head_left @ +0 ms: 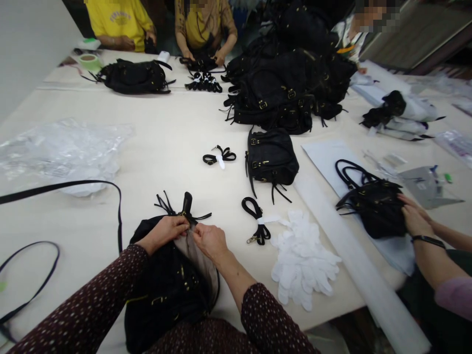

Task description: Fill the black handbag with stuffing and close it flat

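A black handbag (pixel 162 280) with gold buckles lies at the table's near edge, its mouth partly open so the beige lining (pixel 201 255) shows. My left hand (pixel 165 232) is closed at the far end of that opening, fingers pinched by the zipper end. Right beside it, my right hand (pixel 211 241) pinches the edge of the opening where the lining shows. What exactly lies between the fingertips is too small to make out. Black tassels and a tab stick out beyond both hands. To the right rests a bundled black strap (pixel 257 221) with a white wrap.
White paper pieces (pixel 304 260) lie right of the bag. Another handbag (pixel 273 156), a second bundled strap (pixel 220 156) and a large pile of bags (pixel 287 88) are farther back. Clear plastic (pixel 66 152) lies left. A co-worker's hands hold a handbag (pixel 379 206) at right.
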`<state>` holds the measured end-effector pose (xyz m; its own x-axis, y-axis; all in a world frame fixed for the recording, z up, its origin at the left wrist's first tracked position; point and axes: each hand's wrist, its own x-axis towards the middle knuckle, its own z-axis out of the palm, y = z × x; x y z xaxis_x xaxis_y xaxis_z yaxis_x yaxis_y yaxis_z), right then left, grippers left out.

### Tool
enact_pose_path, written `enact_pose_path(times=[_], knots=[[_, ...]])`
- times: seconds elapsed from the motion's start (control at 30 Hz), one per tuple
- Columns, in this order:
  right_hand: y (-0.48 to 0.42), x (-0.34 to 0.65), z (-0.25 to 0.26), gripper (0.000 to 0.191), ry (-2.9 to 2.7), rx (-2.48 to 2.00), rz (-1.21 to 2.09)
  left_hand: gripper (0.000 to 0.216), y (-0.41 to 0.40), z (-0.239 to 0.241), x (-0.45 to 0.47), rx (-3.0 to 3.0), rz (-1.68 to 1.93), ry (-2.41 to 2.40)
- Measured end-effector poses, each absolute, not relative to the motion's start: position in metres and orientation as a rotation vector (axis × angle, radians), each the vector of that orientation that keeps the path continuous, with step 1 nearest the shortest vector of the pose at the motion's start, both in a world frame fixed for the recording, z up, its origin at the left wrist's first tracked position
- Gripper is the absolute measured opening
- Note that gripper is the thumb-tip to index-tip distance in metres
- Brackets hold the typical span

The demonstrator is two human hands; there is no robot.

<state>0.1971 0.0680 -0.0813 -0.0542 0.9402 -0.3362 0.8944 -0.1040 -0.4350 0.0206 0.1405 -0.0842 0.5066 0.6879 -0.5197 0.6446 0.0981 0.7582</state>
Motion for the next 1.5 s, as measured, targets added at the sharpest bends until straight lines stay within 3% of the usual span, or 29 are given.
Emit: enact_pose_path(times=[1.5], knots=[[0.082, 0.174, -0.089, 0.029, -2.101, -2.198, 0.899, 0.029, 0.142, -0.083, 0.015, 1.901, -0.047, 1.107]])
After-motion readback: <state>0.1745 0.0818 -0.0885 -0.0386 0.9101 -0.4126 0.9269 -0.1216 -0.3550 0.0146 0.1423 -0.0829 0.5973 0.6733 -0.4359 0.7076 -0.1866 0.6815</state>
